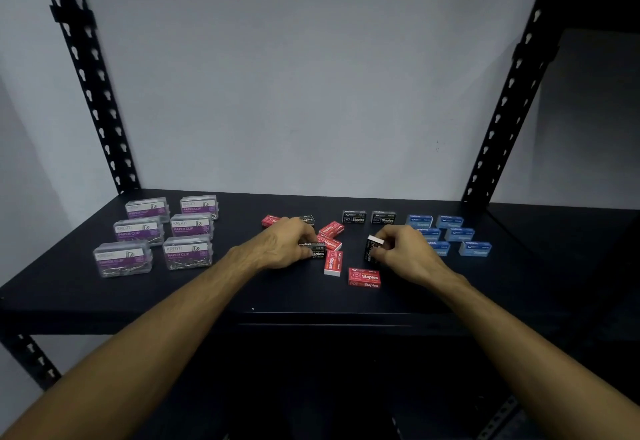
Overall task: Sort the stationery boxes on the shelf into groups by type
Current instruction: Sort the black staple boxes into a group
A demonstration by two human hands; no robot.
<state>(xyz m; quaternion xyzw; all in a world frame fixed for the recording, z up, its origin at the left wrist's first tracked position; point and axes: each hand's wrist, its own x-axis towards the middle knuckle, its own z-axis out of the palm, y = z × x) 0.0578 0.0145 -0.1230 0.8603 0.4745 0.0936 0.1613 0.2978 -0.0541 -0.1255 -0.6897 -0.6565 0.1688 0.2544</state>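
The shelf [145, 287] is matte black, its uprights [88, 76] black with rows of pale keyhole slots, and the wall [311, 76] behind is plain pale grey.

The six paper clip boxes [156, 231] are clear plastic with purple and white labels over silvery clips.

The staple boxes come in three colours: red with white lettering [364, 277], black with white lettering [354, 217], and blue with pale lettering [475, 248].

The black staple box [372, 249] in the right hand shows a white end flap. One red box [333, 263] also shows a white end.
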